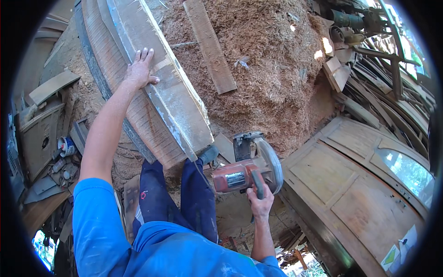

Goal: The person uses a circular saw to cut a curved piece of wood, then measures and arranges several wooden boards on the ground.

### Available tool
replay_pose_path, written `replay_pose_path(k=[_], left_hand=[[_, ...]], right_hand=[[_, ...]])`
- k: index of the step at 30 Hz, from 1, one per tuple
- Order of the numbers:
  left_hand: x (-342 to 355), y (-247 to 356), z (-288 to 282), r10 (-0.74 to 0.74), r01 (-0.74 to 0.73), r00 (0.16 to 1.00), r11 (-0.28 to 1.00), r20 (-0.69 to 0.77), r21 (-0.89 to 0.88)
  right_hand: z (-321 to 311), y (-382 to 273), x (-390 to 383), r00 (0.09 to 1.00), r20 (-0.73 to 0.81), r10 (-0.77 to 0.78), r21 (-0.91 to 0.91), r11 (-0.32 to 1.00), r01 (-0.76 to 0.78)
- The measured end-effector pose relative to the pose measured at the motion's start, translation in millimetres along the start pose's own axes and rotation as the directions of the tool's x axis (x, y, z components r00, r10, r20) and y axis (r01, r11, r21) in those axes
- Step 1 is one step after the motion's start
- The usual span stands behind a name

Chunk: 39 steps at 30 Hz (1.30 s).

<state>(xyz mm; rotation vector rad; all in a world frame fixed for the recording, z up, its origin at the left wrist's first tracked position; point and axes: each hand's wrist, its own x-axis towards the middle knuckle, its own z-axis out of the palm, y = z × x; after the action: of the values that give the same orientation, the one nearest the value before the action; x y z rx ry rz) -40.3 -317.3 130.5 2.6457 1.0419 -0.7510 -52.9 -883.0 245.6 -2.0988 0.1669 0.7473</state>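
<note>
Though saw (240,173) seemingly hides blade, right grip (261,201) curls round handle (257,183); left grip (140,72) splays open on board (181,105).

Two bare hands: one left hand (140,71) and one right hand (260,201). One red handheld circular saw (230,176), with one blade guard (275,165) and one dark handle (257,183). Two dark-blue trouser legs (198,198), one covered foot (209,154), one blue shirt (180,251) with two sleeves (94,212) in view. Several long timbers (182,104) beneath the left hand, exact number unclear. One flat loose plank (210,46) on one heap of wood shavings (272,87), plus one crumpled pale scrap (242,62). At least three wooden door panels (323,171) and one glass pane (406,168) to the right. One blue-and-white can (68,146) to the left. Stacked timber strips (392,113), too many to count.
</note>
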Motion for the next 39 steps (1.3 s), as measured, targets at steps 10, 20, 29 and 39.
replay_pose_path(k=[10,20,29,39], left_hand=[[-5,-1,-3,0.023,-0.022,1.000,0.995,-0.005,0.100],[3,-8,3,0.078,-0.071,0.993,0.995,-0.087,0.071],[3,-9,3,0.059,-0.052,0.995,0.994,-0.075,0.094],[2,-13,8,0.081,-0.074,0.989,0.995,-0.120,0.060]], right_hand=[[51,-45,-23,0.943,0.200,-0.265,-0.096,0.953,0.288],[97,-26,-23,0.845,0.377,-0.380,-0.140,0.878,0.458],[131,-19,-11,0.820,0.342,-0.459,-0.114,0.846,0.521],[148,-36,3,0.801,0.380,-0.461,-0.100,0.841,0.532]])
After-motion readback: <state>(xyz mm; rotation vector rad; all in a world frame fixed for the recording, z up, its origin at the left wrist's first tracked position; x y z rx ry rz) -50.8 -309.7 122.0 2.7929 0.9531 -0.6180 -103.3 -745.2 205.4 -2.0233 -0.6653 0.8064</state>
